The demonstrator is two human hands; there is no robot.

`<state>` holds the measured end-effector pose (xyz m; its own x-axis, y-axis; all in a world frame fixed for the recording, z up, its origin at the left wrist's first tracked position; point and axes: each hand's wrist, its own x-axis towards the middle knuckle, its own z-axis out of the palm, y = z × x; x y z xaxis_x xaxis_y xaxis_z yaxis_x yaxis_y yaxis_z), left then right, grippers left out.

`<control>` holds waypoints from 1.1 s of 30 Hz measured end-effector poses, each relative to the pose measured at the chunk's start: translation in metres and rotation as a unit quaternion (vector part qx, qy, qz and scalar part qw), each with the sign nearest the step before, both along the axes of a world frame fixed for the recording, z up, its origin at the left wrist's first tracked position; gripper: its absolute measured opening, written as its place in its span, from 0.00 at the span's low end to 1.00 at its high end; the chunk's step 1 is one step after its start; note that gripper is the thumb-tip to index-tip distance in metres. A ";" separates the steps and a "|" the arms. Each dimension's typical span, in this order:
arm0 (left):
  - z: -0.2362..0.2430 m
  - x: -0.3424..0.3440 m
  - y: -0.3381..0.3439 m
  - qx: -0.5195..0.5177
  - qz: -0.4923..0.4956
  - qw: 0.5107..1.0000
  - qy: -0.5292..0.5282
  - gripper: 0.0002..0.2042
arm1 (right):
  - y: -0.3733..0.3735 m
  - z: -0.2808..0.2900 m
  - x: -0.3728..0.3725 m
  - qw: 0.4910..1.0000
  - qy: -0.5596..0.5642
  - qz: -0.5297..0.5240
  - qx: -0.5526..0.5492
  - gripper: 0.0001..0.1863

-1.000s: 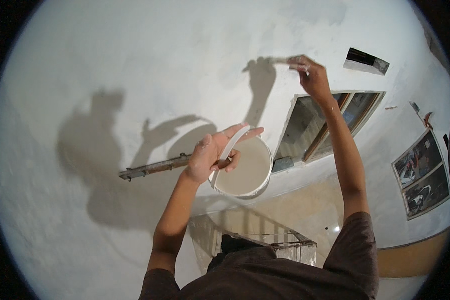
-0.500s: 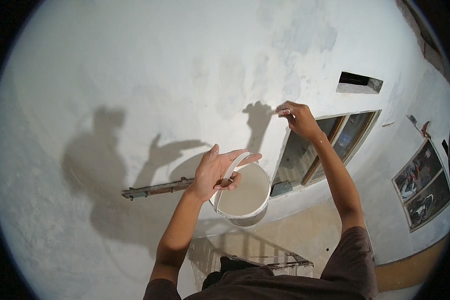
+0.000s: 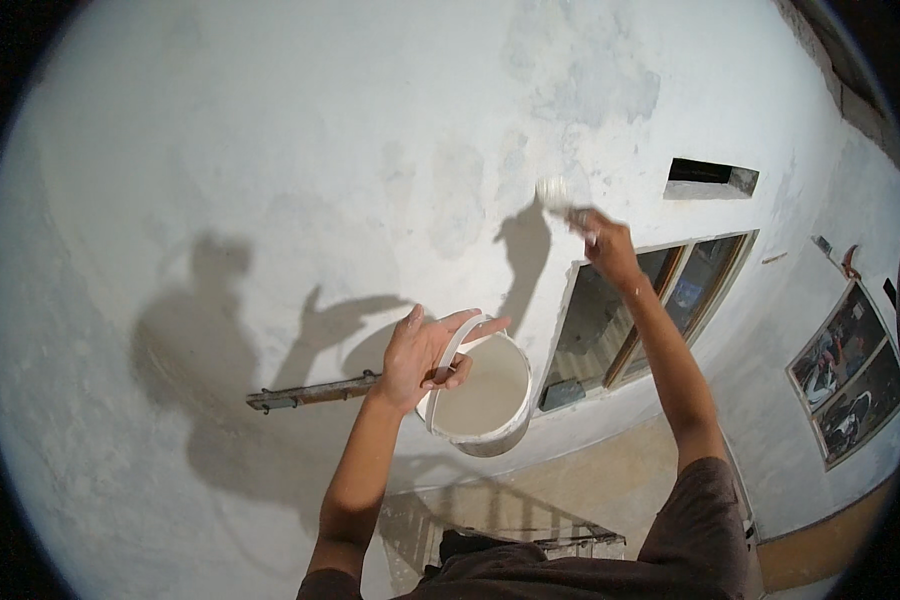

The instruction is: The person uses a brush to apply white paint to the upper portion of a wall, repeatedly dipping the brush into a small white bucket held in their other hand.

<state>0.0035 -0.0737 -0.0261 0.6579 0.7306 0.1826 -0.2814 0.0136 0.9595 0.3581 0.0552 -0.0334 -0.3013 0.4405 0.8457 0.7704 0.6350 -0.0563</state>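
Brush (image 3: 552,193) now higher, whitish and blurred

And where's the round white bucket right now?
In the head view, the round white bucket is just below the middle, hanging by its curved white handle from the person's bare left hand, left of the brown-framed glass window.

Left forearm (image 3: 352,480) extended upward from the lower edge; left hand (image 3: 418,360) with the palm exposed, thumb upright and apart, two fingers stretched rightward, the lower ones curled. Right forearm (image 3: 667,350) reaching farther up, elbow bent; right hand (image 3: 604,246) above the left, fingers flexed in a grip, slightly blurred.
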 end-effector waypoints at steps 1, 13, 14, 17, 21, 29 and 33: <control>0.000 0.001 -0.001 -0.002 -0.003 1.000 -0.003 0.54 | -0.007 -0.009 -0.003 1.000 -0.020 -0.023 -0.007 0.30; 0.003 0.008 0.003 -0.018 -0.029 0.999 0.019 0.52 | -0.001 0.109 -0.007 0.971 0.085 -0.006 0.222 0.15; -0.001 0.006 0.008 -0.022 -0.041 0.999 0.011 0.52 | -0.005 0.101 -0.010 0.974 0.107 0.007 0.198 0.17; -0.004 0.006 0.011 -0.023 -0.052 0.998 0.001 0.52 | 0.007 0.046 0.009 0.993 0.024 -0.003 0.115 0.29; -0.002 0.008 0.010 -0.016 -0.056 0.998 -0.004 0.51 | -0.006 -0.028 0.013 0.997 -0.016 0.008 -0.076 0.26; 0.000 0.010 0.010 -0.012 -0.052 0.998 0.020 0.50 | 0.004 0.070 -0.002 0.994 0.100 0.011 0.035 0.20; 0.002 0.016 0.006 -0.017 -0.006 0.999 0.033 0.49 | -0.004 0.109 -0.004 0.967 0.137 0.011 0.216 0.26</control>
